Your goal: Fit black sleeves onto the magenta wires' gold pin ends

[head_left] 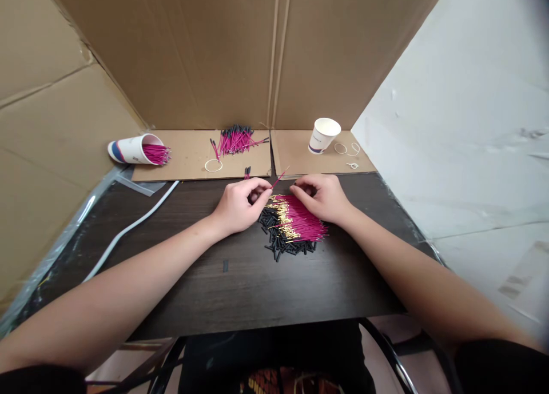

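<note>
Thin magenta wire [281,178], one: clamped between thumb and fingertips of the left hand [244,202], above the dark wood-grain tabletop [249,294]. Right hand [323,197]: fingertips drawn in close to the thumb; whether they grip anything, cannot tell. It partly covers a heap of magenta wires with gold-coloured ends [304,219], lying on and beside short black tubes [289,248]. One loose black piece [225,265], nearer the body. Black-capped magenta wires [235,139], piled on flat brown cardboard [180,154]; pale elastic loop [213,165] just beside.

Containers: white-and-blue paper cup [131,149], on its side, filled with magenta wires [155,154]; white paper cup [325,135], upright, its visible interior bare.

Surroundings: pale grey cable [135,225] at left; tall brown cardboard panels [206,51]; white wall panel [463,125] at right.
</note>
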Available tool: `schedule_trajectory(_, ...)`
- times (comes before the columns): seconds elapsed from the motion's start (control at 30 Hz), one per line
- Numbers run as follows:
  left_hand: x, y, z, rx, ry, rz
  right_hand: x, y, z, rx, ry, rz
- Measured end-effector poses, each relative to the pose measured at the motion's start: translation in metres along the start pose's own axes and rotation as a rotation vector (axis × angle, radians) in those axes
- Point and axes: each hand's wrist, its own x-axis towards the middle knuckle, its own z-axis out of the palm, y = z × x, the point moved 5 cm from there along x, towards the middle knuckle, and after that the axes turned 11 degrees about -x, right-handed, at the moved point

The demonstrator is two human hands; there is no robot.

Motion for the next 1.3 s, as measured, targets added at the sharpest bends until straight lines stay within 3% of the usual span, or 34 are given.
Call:
schedule_trajectory(0.13, 0.000, 0.002, 0.000, -0.004, -0.020, 0.026, 0.000, 0.001, 0.003, -0.055, -0.081, -0.008)
schedule_trajectory(0.23, 0.000, 0.002, 0.001, -0.006, -0.053, 0.055, -0.001, -0.002, 0.003, -0.060, -0.075, -0.016)
schedule_trajectory(0.43, -0.002, 0.002, 0.003, -0.032, -0.114, 0.088, -0.004, -0.023, -0.002, 0.323, 0.030, -0.040)
schedule_trajectory(0.57, -0.003, 0.002, 0.005, -0.041, -0.149, 0.103, -0.006, -0.033, -0.002, 0.425, 0.066, -0.034)
schedule_trajectory(0.8, -0.002, 0.008, 0.003, 0.022, -0.218, 0.137, -0.007, -0.018, 0.004, 0.622, 0.090, 0.182)
schedule_trajectory(1.0, -0.002, 0.008, 0.007, 0.064, -0.303, 0.176, -0.005, -0.002, 0.003, 0.447, 0.169, 0.199)
schedule_trajectory(1.3, -0.002, 0.006, 0.009, 0.058, -0.292, 0.158, -0.004, -0.005, 0.000, 0.214, 0.176, 0.072)
